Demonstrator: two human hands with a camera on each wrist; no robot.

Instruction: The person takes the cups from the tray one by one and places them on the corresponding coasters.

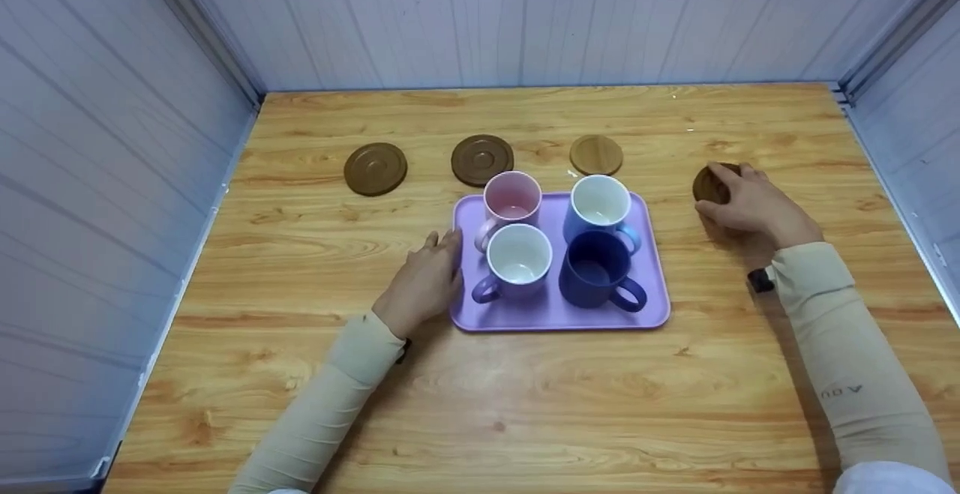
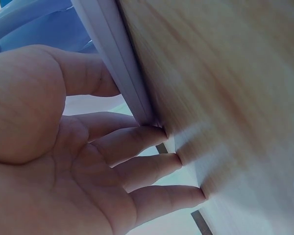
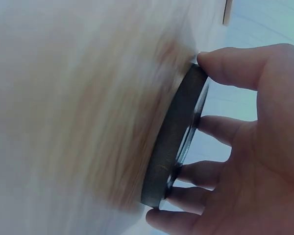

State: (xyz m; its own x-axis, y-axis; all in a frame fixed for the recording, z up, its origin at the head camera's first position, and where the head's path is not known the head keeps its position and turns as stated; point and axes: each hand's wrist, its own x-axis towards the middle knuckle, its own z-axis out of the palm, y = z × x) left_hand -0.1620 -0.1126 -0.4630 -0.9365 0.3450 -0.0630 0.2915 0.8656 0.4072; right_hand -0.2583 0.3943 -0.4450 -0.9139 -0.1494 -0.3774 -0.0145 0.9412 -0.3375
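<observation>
My right hand [image 1: 750, 205] spans a dark brown round wooden coaster [image 1: 709, 188] on the table's right side. Its thumb is at one edge and the other fingers lie across the top and far edge of the coaster [image 3: 171, 139]. At the left edge of the lilac tray [image 1: 551, 319] rests my left hand [image 1: 424, 280]. Its thumb touches the tray's side [image 2: 112, 54], while the fingertips reach the table. On the tray stand a pink mug [image 1: 512, 198], a light blue mug [image 1: 600, 205], a white-lined mug with a purple handle [image 1: 519, 258] and a navy mug [image 1: 592, 273].
Behind the tray lie two dark brown coasters, one at the left [image 1: 375, 169] and one near the middle [image 1: 482, 160]. A lighter wooden coaster [image 1: 596, 155] sits to their right. Pale panels [image 1: 480, 22] enclose the wood-grain table [image 1: 495, 404] at the back and sides.
</observation>
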